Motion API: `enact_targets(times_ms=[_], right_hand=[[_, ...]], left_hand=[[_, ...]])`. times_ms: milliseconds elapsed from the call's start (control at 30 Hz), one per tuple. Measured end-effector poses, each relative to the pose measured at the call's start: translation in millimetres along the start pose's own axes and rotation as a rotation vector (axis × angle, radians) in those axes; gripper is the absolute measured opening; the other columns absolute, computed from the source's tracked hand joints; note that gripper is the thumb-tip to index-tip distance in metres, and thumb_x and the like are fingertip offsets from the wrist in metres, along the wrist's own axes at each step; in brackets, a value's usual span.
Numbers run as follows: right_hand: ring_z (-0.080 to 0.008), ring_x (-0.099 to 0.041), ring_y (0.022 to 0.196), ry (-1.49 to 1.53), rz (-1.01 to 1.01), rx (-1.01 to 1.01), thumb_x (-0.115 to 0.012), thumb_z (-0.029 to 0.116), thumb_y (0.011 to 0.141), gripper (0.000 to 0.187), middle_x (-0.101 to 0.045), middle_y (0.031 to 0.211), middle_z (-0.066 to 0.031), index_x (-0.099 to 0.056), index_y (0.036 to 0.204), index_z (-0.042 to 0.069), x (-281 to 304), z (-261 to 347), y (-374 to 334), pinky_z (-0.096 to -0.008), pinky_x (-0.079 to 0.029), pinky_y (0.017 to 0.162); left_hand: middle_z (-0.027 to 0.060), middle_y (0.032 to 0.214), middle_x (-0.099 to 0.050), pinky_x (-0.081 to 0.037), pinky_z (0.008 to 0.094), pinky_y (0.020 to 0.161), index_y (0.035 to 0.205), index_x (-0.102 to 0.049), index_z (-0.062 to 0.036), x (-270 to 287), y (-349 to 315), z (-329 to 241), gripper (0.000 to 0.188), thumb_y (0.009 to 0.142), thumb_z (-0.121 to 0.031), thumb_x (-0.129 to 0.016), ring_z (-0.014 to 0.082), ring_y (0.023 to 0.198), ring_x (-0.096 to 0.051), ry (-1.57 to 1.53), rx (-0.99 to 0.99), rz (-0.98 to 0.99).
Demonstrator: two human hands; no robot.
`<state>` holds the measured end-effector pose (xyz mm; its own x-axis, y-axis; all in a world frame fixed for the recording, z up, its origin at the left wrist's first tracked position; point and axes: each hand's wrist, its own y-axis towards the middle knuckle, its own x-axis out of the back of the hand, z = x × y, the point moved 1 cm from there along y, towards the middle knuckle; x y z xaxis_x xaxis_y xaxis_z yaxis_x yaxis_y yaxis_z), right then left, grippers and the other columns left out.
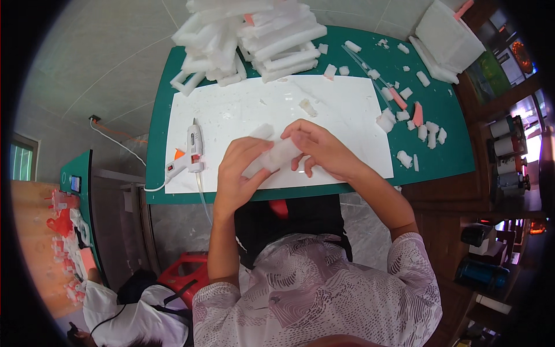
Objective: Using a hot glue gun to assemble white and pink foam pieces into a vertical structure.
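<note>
"Green table (446,158), head view?"
"Overlaid by a white sheet (347,95); above it, a foam piece (278,156) is pinched by the left hand (238,168), its end met by the half-curled right hand (321,151) (grip cannot be told)."
"Progress?"
"Judged partial: foam strips (281,43) are stacked; the held piece seems unfinished."
"Containers?"
"Canisters (504,146) are shelved at right, contents unseen."

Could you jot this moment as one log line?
left hand: holding white foam piece | right hand: at its right end | glue gun: on white sheet
</note>
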<state>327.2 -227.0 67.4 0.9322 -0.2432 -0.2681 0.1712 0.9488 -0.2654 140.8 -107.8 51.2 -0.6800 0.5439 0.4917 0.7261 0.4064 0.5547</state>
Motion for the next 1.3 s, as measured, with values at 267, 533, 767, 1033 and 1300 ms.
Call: enact_targets(times_ms=[267,533,767,1033,1300], right_hand=[[-0.0201,-0.065,0.085,-1.095,-0.369,0.542,-0.065,0.009,0.092,0.035,-0.064,0.112,-0.0102,-0.060,0.126,0.007,95.7,-8.4,40.8,-0.0291,-0.053,0.072],[-0.0225,-0.066,0.090,-1.139,-0.301,0.394,-0.068,0.011,0.090,0.020,-0.069,0.104,-0.0118,-0.069,0.109,0.005,104.3,-21.6,81.5,-0.0319,-0.052,0.079],[-0.0171,-0.067,0.084,-0.965,-0.320,0.378,-0.067,0.012,0.092,0.012,-0.072,0.091,-0.0095,-0.066,0.097,0.001,100.2,-15.1,73.5,-0.0300,-0.051,0.075],[-0.0154,-0.068,0.097,-0.337,-0.087,0.308,-0.061,0.013,0.099,0.016,-0.071,0.103,-0.0099,-0.060,0.111,0.004,99.4,-12.0,57.9,-0.0281,-0.053,0.079],[-0.0155,-0.067,0.098,-0.223,0.023,0.243,-0.063,0.017,0.099,0.021,-0.068,0.110,-0.0109,-0.061,0.116,0.005,80.1,3.9,23.0,-0.0263,-0.052,0.080]], left_hand=[[0.0138,0.111,-0.069,-0.049,0.0380,0.091,0.113,-0.068,-0.0026,11.2,-18.4,15.4,0.050,0.066,-0.001,-0.083,0.0294,0.105,-0.063,-0.071,0.104,-0.173],[0.0129,0.113,-0.068,-0.048,0.0337,0.083,0.116,-0.066,-0.0025,10.7,-19.1,23.2,0.050,0.069,-0.002,-0.084,0.0241,0.100,-0.061,-0.091,0.180,-0.213],[0.0123,0.113,-0.068,-0.048,0.0332,0.082,0.117,-0.066,-0.0019,8.6,-16.3,24.3,0.051,0.069,-0.001,-0.084,0.0230,0.099,-0.061,-0.101,0.181,-0.222],[0.0122,0.112,-0.068,-0.047,0.0328,0.082,0.117,-0.067,-0.0012,8.4,-16.5,23.8,0.052,0.068,-0.001,-0.084,0.0222,0.098,-0.060,-0.110,0.195,-0.231],[0.0122,0.111,-0.068,-0.047,0.0325,0.083,0.117,-0.066,-0.0007,6.7,-18.3,24.3,0.052,0.068,-0.001,-0.084,0.0221,0.099,-0.060,-0.141,0.215,-0.237]])
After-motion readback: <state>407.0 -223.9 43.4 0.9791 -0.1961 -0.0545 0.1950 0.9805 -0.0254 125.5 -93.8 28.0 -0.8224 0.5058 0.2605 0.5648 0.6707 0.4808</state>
